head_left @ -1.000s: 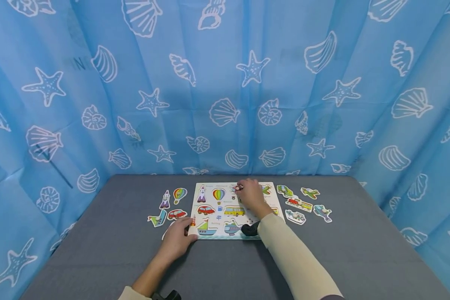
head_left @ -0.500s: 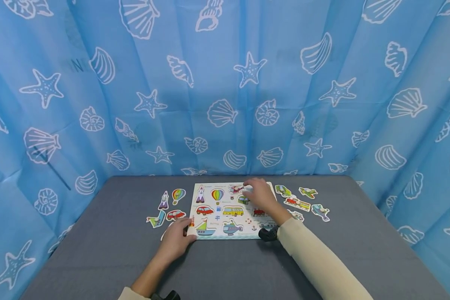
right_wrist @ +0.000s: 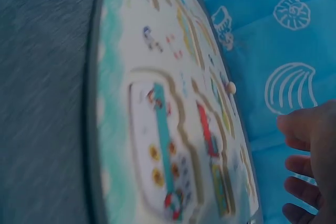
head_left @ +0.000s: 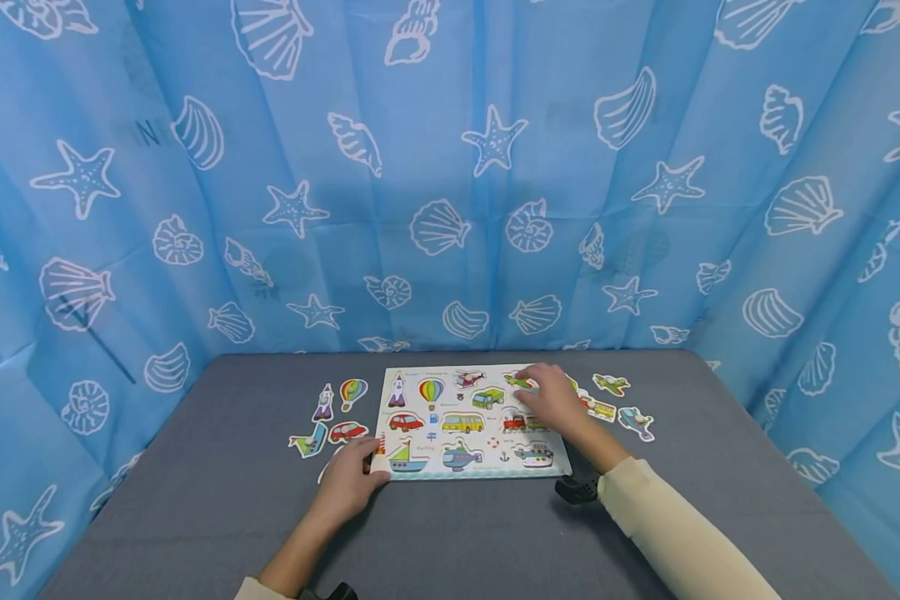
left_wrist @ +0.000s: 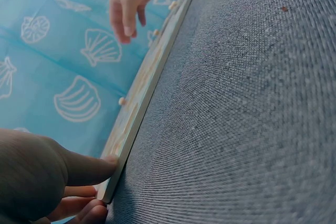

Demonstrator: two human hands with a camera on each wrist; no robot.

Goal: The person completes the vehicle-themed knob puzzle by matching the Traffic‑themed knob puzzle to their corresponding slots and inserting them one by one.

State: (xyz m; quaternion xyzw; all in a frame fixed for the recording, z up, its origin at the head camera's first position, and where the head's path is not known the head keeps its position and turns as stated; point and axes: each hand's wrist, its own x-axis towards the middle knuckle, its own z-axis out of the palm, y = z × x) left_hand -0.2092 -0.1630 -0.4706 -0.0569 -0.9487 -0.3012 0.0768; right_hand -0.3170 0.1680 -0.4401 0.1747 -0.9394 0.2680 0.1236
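Observation:
A wooden puzzle board (head_left: 435, 437) printed with vehicles lies flat on the table. My left hand (head_left: 347, 487) grips its near left corner; the left wrist view shows the thumb (left_wrist: 97, 169) on the near edge and the fingers around the other side. My right hand (head_left: 558, 402) is above the board's far right part, beside the green plane picture (head_left: 520, 381). The right wrist view shows its fingers loosely bent with nothing between them. A red helicopter (head_left: 468, 379) lies in its place at the board's top middle. A pale round knob (right_wrist: 231, 87) stands up from the board.
Left of the board lie loose rocket (head_left: 324, 402), balloon (head_left: 353, 393), sailboat (head_left: 309, 441) and red car (head_left: 348, 432) pieces. A plane piece (head_left: 611, 384), a train piece (head_left: 598, 408) and a blue aircraft-like piece (head_left: 636, 422) lie to the right. A blue shell-print curtain (head_left: 450, 275) hangs behind.
My right hand has let go of the helicopter piece at the board's top middle and moved right and slightly toward me. My left hand has stayed at the corner.

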